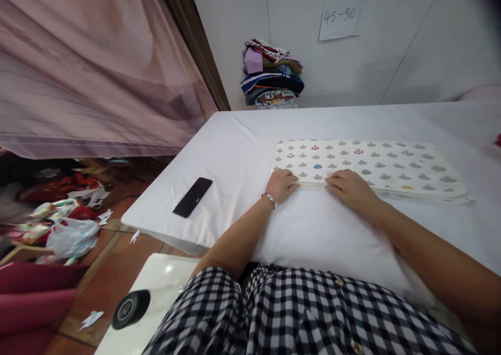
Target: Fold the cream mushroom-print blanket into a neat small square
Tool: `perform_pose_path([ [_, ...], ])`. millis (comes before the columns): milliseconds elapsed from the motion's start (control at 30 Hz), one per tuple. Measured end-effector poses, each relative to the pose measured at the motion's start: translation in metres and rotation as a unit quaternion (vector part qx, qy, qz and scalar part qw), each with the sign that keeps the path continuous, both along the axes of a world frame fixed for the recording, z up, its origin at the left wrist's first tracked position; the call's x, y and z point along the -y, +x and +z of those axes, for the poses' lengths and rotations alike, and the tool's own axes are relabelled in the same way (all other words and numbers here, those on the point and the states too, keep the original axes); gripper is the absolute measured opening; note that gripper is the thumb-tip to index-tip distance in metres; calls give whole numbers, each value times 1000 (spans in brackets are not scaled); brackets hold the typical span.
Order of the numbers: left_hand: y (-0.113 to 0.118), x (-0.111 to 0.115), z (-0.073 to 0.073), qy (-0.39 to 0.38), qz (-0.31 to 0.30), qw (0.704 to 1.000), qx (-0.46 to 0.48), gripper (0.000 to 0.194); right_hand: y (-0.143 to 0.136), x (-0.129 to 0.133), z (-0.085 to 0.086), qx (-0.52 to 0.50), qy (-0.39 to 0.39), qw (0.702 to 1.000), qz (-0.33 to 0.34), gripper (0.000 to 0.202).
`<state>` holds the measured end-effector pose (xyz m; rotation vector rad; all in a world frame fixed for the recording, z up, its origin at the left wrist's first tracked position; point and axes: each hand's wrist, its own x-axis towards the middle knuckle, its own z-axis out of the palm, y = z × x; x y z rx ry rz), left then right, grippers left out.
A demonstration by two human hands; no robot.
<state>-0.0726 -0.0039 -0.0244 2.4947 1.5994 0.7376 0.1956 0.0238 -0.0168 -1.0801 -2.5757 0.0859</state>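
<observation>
A white cloth [348, 164] with a print of grey and a few coloured little motifs lies folded in a long flat strip on the white-covered table. My left hand [281, 185] is closed on its near left corner, thumb and fingers at the layered edge. Farther right along the same edge, my right hand [350, 188] also grips the layers between thumb and fingers. The fingertips of both hands are partly hidden. The cloth's right end lies flat, with its layers slightly offset.
A black phone [193, 197] lies on the white table cover [230, 151] to the left. Folded clothes [273, 75] are stacked by the wall. A pink curtain [97, 68] hangs at left. Below are plastic bags [74, 236] and a white surface with a round black object [130, 309].
</observation>
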Motion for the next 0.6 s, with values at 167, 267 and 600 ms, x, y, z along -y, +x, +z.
perform_pose_path([
  [167,1,-1,0,-7,-3,1000,-10,15,-5,0,0,9,-11,1000,-10,40],
  [267,1,-2,0,-7,-11,1000,-15,16,-5,2,-2,8,-4,1000,-17,41],
  [600,-7,-1,3,-13,-13,1000,-21,19,-4,6,-5,21,57,998,2,32],
])
